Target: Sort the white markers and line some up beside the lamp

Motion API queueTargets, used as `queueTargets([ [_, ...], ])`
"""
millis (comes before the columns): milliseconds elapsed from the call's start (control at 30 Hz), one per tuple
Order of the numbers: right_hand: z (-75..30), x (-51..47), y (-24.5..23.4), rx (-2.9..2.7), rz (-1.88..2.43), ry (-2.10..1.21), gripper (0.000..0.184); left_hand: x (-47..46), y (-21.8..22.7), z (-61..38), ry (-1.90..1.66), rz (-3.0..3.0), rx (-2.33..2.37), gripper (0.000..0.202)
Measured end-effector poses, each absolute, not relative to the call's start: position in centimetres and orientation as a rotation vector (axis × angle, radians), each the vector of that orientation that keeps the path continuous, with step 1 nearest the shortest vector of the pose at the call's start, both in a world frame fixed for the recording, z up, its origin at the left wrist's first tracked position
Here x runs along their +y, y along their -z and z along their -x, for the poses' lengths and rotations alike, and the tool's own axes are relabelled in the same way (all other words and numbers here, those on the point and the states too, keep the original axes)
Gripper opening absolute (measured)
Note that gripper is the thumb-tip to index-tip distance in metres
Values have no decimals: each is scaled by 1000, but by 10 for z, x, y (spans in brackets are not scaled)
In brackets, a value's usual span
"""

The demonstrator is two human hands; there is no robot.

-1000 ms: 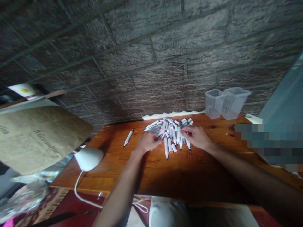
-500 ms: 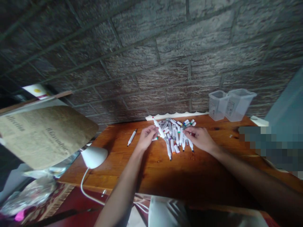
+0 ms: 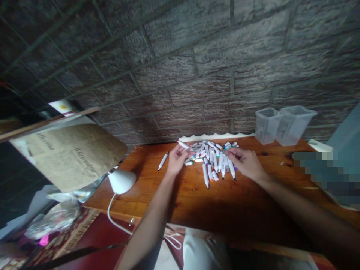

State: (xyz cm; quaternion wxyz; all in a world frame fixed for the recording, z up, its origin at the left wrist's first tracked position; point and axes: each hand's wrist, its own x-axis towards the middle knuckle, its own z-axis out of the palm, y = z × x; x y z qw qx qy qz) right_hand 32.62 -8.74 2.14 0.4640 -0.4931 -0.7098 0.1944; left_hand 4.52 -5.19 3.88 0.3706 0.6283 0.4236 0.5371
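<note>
A heap of white markers with coloured caps (image 3: 214, 159) lies on the wooden table (image 3: 197, 198) close to the brick wall. My left hand (image 3: 176, 160) is at the heap's left edge, fingers closed on one white marker (image 3: 184, 145) lifted above the table. Over the right side of the heap rests my right hand (image 3: 245, 163), its fingers bent down onto the markers; whether it grips one is unclear. A single marker (image 3: 162, 161) lies apart to the left.
Two clear plastic containers (image 3: 284, 124) stand at the back right by the wall. A white lamp base (image 3: 122, 181) with its cord sits at the table's left edge. A brown cardboard sheet (image 3: 73, 153) juts out on the left.
My left hand picked a white marker out of the heap and raised it, tilting it flatter. The right hand stayed on the heap. The camera view shifted left.
</note>
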Motion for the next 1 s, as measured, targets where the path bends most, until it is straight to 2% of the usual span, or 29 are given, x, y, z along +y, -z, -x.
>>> queueTargets([
  [167, -328, -86, -20, -1808, 1184, -470, 34, -41, -39, 10, -1425, -2097, 1626, 30],
  [300, -334, -81, -18, -1780, 1232, -456, 31, -39, -35, 33, -1071, -2032, 2062, 32],
  [500, -336, -79, -16, -1774, 1238, -480, 31, -38, -27, 28, -752, -2093, 2085, 22],
  [633, -333, -82, -18, -1797, 1244, -474, 33, -39, -28, 24, -650, -2058, 2191, 39],
  [767, -333, -83, -19, -1794, 1238, -464, 33, -43, -31, 27, -612, -1856, 2508, 57],
  [933, -333, -83, -19, -1811, 1249, -461, 34, -45, -31, 26, -453, -1766, 2504, 38],
  [1000, -333, -83, -18, -1814, 1250, -479, 35, -44, -30, 24, -468, -1822, 2437, 37],
])
